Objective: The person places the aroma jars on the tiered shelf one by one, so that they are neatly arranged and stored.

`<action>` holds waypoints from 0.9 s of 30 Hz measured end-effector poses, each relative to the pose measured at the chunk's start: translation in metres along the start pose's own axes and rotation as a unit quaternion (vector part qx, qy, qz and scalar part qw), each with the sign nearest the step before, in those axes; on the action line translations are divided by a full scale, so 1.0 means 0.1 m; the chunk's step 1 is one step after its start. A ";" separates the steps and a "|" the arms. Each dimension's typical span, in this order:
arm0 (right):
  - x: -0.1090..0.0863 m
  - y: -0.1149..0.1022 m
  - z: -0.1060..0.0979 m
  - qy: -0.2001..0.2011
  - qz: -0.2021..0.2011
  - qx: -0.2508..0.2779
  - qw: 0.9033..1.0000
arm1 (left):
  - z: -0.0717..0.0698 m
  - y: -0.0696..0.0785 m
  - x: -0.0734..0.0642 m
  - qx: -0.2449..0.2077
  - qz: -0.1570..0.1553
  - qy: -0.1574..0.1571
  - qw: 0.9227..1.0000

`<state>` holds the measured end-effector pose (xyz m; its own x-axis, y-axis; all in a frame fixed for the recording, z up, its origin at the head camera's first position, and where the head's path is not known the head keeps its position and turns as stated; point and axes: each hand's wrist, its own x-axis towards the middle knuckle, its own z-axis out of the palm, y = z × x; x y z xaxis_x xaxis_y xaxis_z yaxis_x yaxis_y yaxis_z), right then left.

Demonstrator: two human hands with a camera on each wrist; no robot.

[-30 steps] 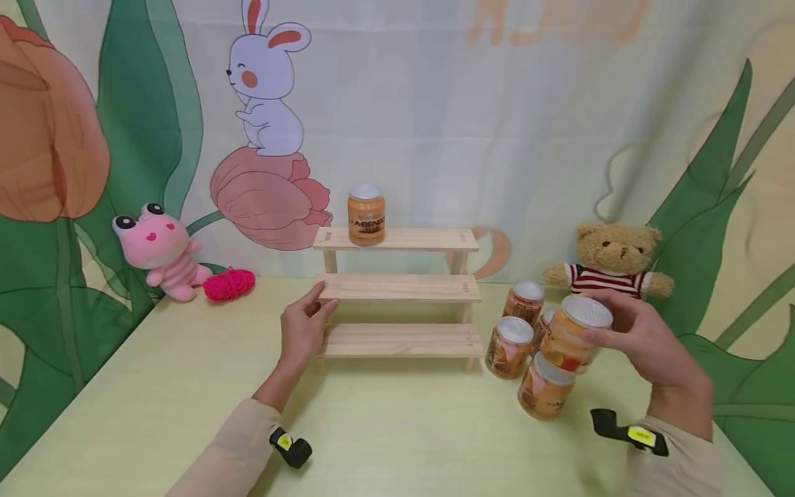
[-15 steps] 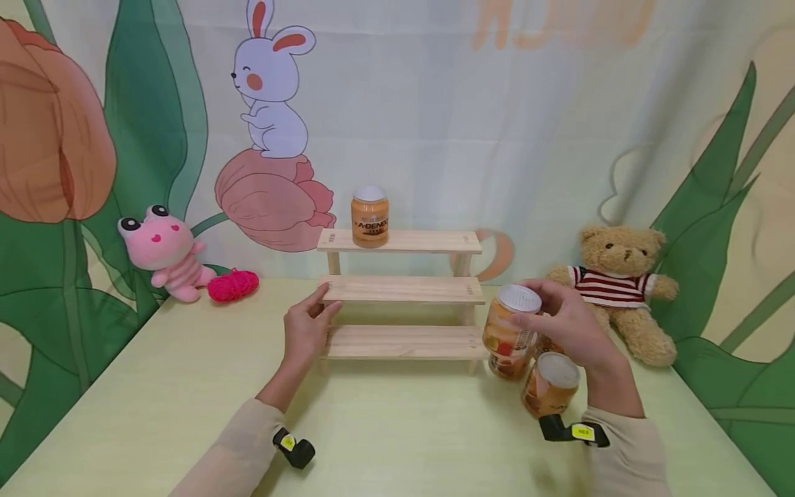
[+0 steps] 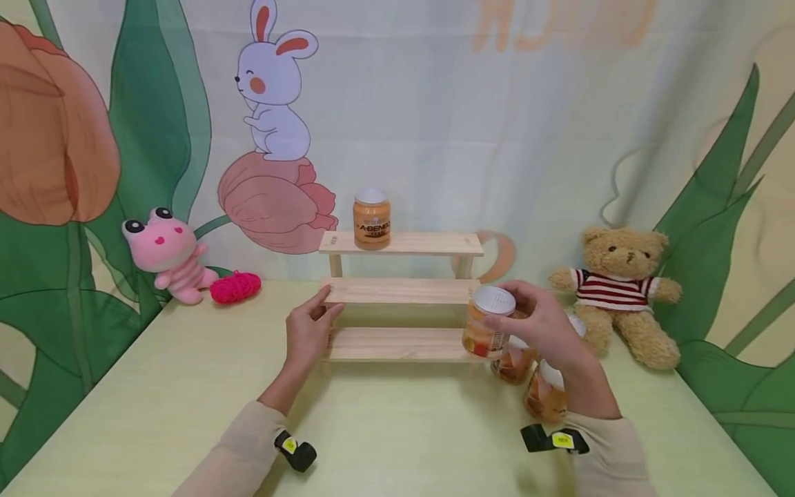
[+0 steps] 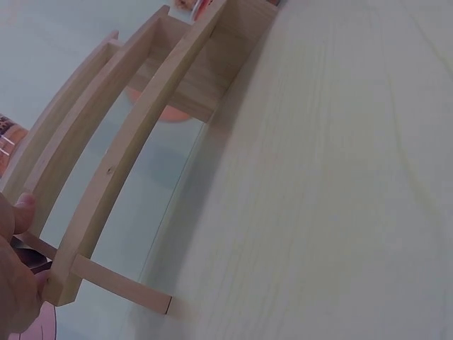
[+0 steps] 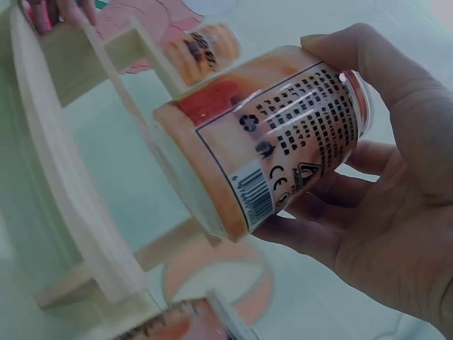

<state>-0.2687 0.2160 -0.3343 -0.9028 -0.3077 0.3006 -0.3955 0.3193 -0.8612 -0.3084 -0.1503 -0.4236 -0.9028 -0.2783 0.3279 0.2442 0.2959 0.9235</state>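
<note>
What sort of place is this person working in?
Probably an indoor tabletop staged for filming, though the wider room is out of view: a creased, rabbit-printed cloth backdrop hangs behind the pale table, with a teddy bear and a pink plush toy towards its back corners.

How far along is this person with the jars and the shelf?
Done: one jar stands on the top tier of the shelf. In hand: the right hand grips another jar; the left hand holds the shelf. Probably left: the remaining jars on the table, partly hidden.
</note>
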 end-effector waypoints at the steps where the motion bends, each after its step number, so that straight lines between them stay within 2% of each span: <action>1: 0.01 0.00 0.05 -0.002 0.000 0.000 1.000 | 0.00 0.00 0.00 0.000 0.000 -0.001 1.000; 6: 0.07 -0.03 0.32 0.000 0.007 -0.003 1.000 | 0.00 -0.01 0.00 -0.006 -0.001 -0.002 1.000; 12: 0.12 -0.06 0.60 0.022 0.006 0.008 1.000 | 0.00 -0.02 -0.01 -0.002 0.004 -0.003 1.000; 18: 0.13 -0.08 0.57 0.039 0.004 -0.004 0.999 | 0.01 -0.02 0.00 -0.002 0.004 0.000 1.000; 27: 0.24 -0.19 0.55 0.067 0.031 -0.002 0.997 | 0.01 -0.01 0.00 0.001 0.003 0.000 1.000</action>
<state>-0.2732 0.1533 -0.3333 -0.9402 -0.1643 0.2982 -0.3376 0.3370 -0.8789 -0.3091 -0.1498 -0.4251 -0.9011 -0.2770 0.3337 0.2493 0.2988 0.9212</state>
